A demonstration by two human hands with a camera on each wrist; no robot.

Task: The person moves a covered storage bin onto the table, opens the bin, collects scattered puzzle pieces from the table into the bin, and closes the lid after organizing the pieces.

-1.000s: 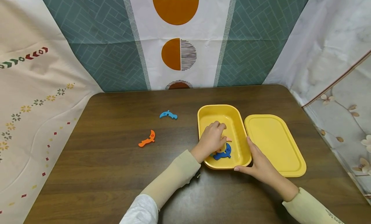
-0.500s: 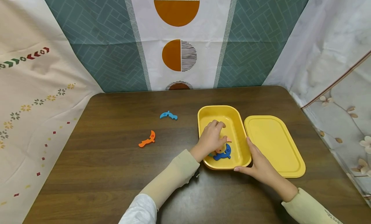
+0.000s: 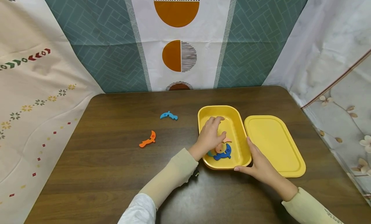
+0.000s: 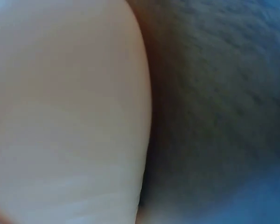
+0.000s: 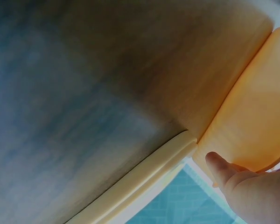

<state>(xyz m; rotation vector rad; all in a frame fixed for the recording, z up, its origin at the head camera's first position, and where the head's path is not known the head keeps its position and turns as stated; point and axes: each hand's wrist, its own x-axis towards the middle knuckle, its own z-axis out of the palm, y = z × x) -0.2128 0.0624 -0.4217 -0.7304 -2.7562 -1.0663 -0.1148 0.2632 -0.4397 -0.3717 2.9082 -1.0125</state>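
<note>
A yellow box (image 3: 237, 151) stands on the table at right of centre. My left hand (image 3: 209, 136) reaches into it over the left rim, thumb and forefinger apart with nothing visible between them; its other fingertips are partly hidden. Beside that hand lie a dark blue crescent-shaped piece (image 3: 223, 153), pinkish pieces and a partly covered teal one. My right hand (image 3: 259, 162) holds the box's near right corner, thumb along the front and fingers on the right side. In the right wrist view a digit (image 5: 224, 172) touches the box wall (image 5: 252, 112). The left wrist view is mostly a blurred pale surface.
A yellow lid (image 3: 273, 146) lies flat just right of the box. Left of the box, a light blue crescent piece (image 3: 169, 115) and an orange one (image 3: 147, 139) lie on the brown table (image 3: 116, 172). Cloths hang behind and at both sides.
My left hand has shifted slightly back and left inside the box, and its thumb and forefinger have spread, uncovering more of the pinkish pieces. The right hand has stayed at the corner.
</note>
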